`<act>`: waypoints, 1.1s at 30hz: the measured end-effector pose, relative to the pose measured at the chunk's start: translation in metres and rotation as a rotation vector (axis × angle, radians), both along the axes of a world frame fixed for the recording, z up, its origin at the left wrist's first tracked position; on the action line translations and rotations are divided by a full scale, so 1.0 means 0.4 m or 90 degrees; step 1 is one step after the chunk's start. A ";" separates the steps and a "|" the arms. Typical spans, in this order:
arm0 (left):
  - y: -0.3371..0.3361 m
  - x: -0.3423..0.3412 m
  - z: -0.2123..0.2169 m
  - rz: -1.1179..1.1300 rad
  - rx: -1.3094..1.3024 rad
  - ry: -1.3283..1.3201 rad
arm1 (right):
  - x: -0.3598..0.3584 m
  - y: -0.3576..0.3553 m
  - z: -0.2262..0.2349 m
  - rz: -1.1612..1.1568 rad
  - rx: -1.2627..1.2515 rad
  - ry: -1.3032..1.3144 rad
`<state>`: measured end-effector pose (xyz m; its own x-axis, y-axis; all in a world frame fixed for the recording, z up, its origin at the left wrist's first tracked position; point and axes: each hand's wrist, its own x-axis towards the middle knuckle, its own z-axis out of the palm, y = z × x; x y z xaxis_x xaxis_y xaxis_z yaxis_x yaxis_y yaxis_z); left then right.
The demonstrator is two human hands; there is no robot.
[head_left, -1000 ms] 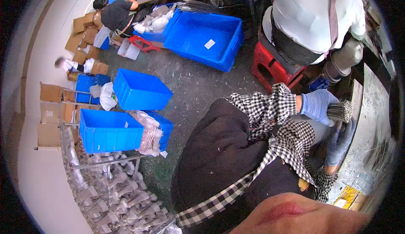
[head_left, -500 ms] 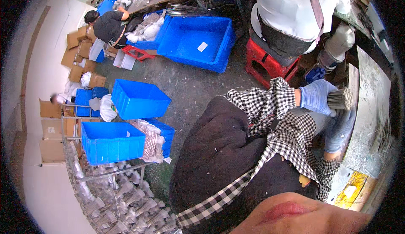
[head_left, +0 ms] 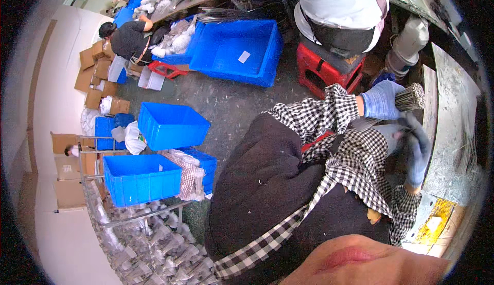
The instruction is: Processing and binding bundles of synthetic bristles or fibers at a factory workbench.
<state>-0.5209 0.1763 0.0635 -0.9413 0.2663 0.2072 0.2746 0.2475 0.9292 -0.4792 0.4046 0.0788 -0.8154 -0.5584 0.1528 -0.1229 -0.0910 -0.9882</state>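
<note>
Seen from above at a crowded workshop: left hand, in a blue glove, with fingers closed round a bundle of thin metal rods, cut ends showing just beside the glove and pointing toward the grey worktop. Right hand, in a grey-blue glove, just below the bundle and close to the worktop's edge, fingers curled; cannot tell whether gripping anything. Both forearms in black-and-white checked sleeves, crossing a dark apron that fills the middle of the view. Behind the bundle, a red plastic stool carrying a seated person in a white top. Beyond the stool, a large empty blue crate on the concrete floor, a small white slip lying inside. Farther from the stool, a second blue crate, and beside it a third blue crate with a checked cloth draped over its corner. Near the large crate, another person in a dark shirt crouched among cardboard boxes. Below the third crate, a heap of clear plastic bags
</note>
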 end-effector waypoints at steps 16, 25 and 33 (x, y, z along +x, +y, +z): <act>0.051 0.033 0.052 -0.151 -0.339 0.283 | -0.273 0.123 -0.260 -0.073 -0.208 -0.443; 0.089 0.053 -0.009 -0.265 -0.588 0.264 | -0.253 -0.012 -0.121 -0.180 0.367 0.047; 0.078 -0.033 0.058 -0.258 -0.110 0.074 | -0.112 0.037 0.035 -0.156 -0.132 0.005</act>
<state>-0.5342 0.2077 0.0868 -0.7268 0.6487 0.2257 0.4813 0.2467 0.8411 -0.5241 0.4193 0.0928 -0.9198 -0.3024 0.2499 -0.1735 -0.2577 -0.9505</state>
